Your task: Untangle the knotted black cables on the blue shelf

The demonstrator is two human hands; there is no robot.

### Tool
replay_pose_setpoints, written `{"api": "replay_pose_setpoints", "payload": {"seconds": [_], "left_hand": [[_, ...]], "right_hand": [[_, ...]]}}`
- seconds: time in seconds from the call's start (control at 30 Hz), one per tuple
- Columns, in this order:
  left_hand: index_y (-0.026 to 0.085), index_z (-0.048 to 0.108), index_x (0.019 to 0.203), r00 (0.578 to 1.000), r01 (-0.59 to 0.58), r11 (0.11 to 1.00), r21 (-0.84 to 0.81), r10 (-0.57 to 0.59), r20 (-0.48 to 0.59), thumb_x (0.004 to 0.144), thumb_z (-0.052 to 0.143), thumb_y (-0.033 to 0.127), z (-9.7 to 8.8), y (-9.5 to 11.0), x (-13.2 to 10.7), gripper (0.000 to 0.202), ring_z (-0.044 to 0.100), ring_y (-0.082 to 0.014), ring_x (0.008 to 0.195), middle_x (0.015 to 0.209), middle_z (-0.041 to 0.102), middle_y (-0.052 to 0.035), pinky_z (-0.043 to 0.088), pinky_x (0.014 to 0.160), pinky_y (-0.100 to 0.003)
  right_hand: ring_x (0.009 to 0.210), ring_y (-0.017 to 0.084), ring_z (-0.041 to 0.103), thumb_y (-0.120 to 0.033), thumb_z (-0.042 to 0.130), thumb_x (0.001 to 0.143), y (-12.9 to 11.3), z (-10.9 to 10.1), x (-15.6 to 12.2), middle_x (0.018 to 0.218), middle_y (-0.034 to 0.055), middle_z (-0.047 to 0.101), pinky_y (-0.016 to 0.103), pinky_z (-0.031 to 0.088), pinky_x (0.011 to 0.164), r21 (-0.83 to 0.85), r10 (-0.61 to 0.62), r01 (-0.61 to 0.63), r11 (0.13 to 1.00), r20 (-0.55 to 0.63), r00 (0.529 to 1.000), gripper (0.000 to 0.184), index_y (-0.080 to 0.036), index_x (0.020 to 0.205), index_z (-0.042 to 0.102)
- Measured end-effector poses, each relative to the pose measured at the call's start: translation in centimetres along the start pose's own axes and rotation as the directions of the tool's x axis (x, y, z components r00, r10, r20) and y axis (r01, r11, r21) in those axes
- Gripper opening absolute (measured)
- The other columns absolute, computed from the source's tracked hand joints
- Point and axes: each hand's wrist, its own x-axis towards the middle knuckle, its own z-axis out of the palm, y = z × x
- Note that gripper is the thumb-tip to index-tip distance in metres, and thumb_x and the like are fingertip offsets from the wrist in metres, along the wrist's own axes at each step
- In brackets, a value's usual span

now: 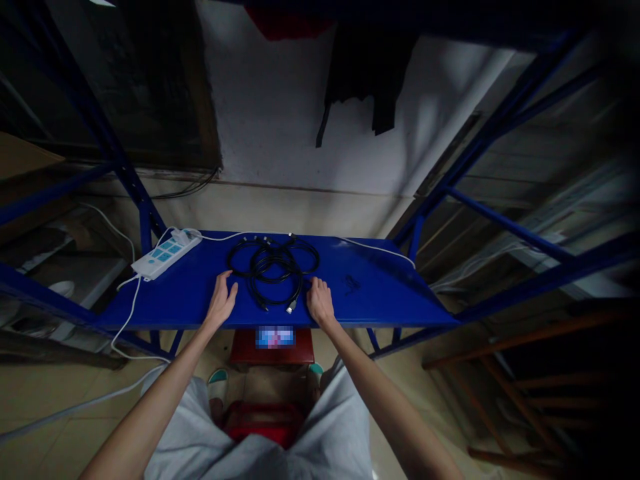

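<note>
Several loops of black cable lie overlapping on the blue shelf. Metal-ended plugs stick out at the back of the coils, and another plug points toward me at the front. My left hand rests left of the cables, thumb and fingers apart, holding nothing. At the right edge of the loops is my right hand, its fingers curled in. A small dark bit shows by its fingertips; what it is cannot be made out. Further right lies a small tangle of thin black pieces.
A white power strip sits at the shelf's left end, its cord hanging off the side. A thin white cable runs along the back edge. Blue uprights frame both sides. Below stands a red stool; wooden furniture is at right.
</note>
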Motion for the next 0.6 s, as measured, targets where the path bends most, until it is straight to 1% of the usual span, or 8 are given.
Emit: {"api": "replay_pose_setpoints", "payload": {"seconds": [0.1, 0.23, 0.33, 0.47, 0.53, 0.6], "left_hand": [[0.021, 0.040, 0.142, 1.000, -0.019, 0.999, 0.029, 0.019, 0.004, 0.098, 0.043, 0.037, 0.0, 0.1, -0.1, 0.046, 0.047, -0.0287, 0.132, 0.138, 0.047, -0.0151, 0.036, 0.115, -0.052], [0.021, 0.041, 0.142, 0.994, -0.109, 0.991, 0.080, 0.109, 0.007, 0.097, 0.044, 0.032, -0.1, 0.8, -0.3, 0.046, 0.046, -0.0283, 0.134, 0.140, 0.047, -0.0150, 0.036, 0.117, -0.051], [0.021, 0.041, 0.143, 0.983, -0.180, 0.978, 0.104, 0.174, 0.062, 0.095, 0.046, 0.029, 0.0, 1.5, -0.6, 0.049, 0.043, -0.0281, 0.138, 0.144, 0.045, -0.0147, 0.034, 0.118, -0.050], [0.023, 0.042, 0.145, 0.966, -0.239, 0.961, 0.142, 0.219, 0.140, 0.095, 0.046, 0.027, 0.3, 1.7, -0.9, 0.050, 0.043, -0.0292, 0.138, 0.147, 0.044, -0.0137, 0.035, 0.117, -0.051], [0.024, 0.047, 0.141, 0.955, -0.273, 0.943, 0.189, 0.242, 0.174, 0.094, 0.045, 0.026, 0.4, 1.5, -0.9, 0.047, 0.045, -0.0302, 0.136, 0.146, 0.045, -0.0126, 0.037, 0.116, -0.052], [0.024, 0.054, 0.134, 0.943, -0.312, 0.916, 0.253, 0.266, 0.200, 0.094, 0.045, 0.025, 0.5, 1.5, -1.1, 0.042, 0.048, -0.0308, 0.132, 0.145, 0.047, -0.0117, 0.039, 0.113, -0.051]], "right_hand": [[0.112, 0.028, 0.050, -0.015, 0.037, 0.093, 0.0, 0.0, -0.1, 0.119, 0.0140, 0.058, 0.039, 0.038, 0.094, 0.004, -0.001, 0.001, 1.000, -0.013, 1.000, 0.034, -0.015, 0.125, 0.049], [0.111, 0.027, 0.051, -0.015, 0.038, 0.094, -0.1, 0.0, -0.1, 0.119, 0.0141, 0.059, 0.038, 0.038, 0.094, 0.012, 0.006, -0.005, 1.000, -0.018, 1.000, 0.034, -0.014, 0.125, 0.050], [0.110, 0.027, 0.051, -0.015, 0.039, 0.093, -0.1, 0.0, -0.1, 0.119, 0.0139, 0.059, 0.037, 0.038, 0.093, 0.023, -0.001, 0.002, 1.000, -0.020, 1.000, 0.034, -0.014, 0.126, 0.050], [0.109, 0.026, 0.051, -0.016, 0.038, 0.095, 0.0, -0.2, -0.3, 0.118, 0.0125, 0.061, 0.035, 0.037, 0.091, 0.039, -0.011, 0.013, 0.999, -0.038, 0.999, 0.033, -0.015, 0.125, 0.051], [0.109, 0.025, 0.051, -0.020, 0.037, 0.098, 0.1, -0.3, -0.3, 0.116, 0.0114, 0.062, 0.034, 0.037, 0.090, 0.049, -0.038, 0.040, 0.998, -0.042, 0.998, 0.030, -0.017, 0.124, 0.053], [0.106, 0.023, 0.052, -0.027, 0.034, 0.102, 0.5, -0.4, -0.3, 0.114, 0.0090, 0.063, 0.032, 0.036, 0.088, 0.072, -0.083, 0.085, 0.994, -0.035, 0.996, 0.029, -0.020, 0.119, 0.058]]}}
